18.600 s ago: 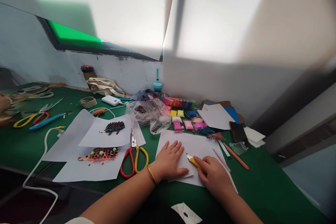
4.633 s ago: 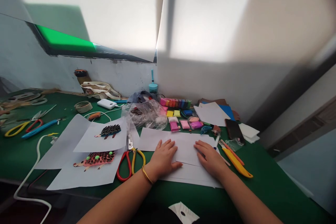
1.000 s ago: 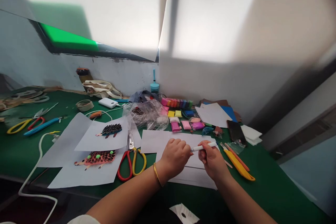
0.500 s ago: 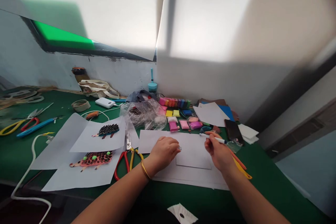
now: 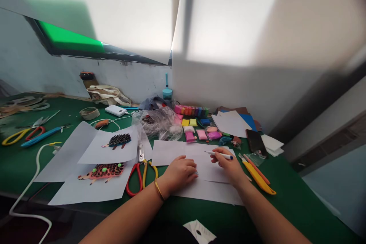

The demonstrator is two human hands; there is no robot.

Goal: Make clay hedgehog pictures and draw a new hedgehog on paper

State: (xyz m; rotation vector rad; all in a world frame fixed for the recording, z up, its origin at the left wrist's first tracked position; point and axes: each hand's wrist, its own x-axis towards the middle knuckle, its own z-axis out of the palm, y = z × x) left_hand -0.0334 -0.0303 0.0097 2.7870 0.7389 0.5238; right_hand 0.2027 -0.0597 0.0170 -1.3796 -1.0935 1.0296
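My right hand [image 5: 228,167] holds a white marker pen [image 5: 219,154] with its tip pointing left, just above a small white paper sheet [image 5: 210,170] that lies on larger white sheets [image 5: 171,151]. Curled into a fist, my left hand [image 5: 180,171] rests on the paper's left edge; a small pale piece, seemingly the pen's cap, shows at its fingertips. A gold bangle circles the left wrist.
Red and yellow scissors [image 5: 136,175] lie left of my left hand. Two paper hedgehog crafts [image 5: 100,170] sit on white sheets further left. A yellow box cutter [image 5: 259,179] and orange sticks lie to the right. Coloured clay blocks [image 5: 192,111], a plastic bag and a dark phone [image 5: 253,141] are behind.
The box cutter was set down at the right and a pen picked up. Both hands pulled the pen apart at its cap. The right hand has now brought the pen down over the small sheet.
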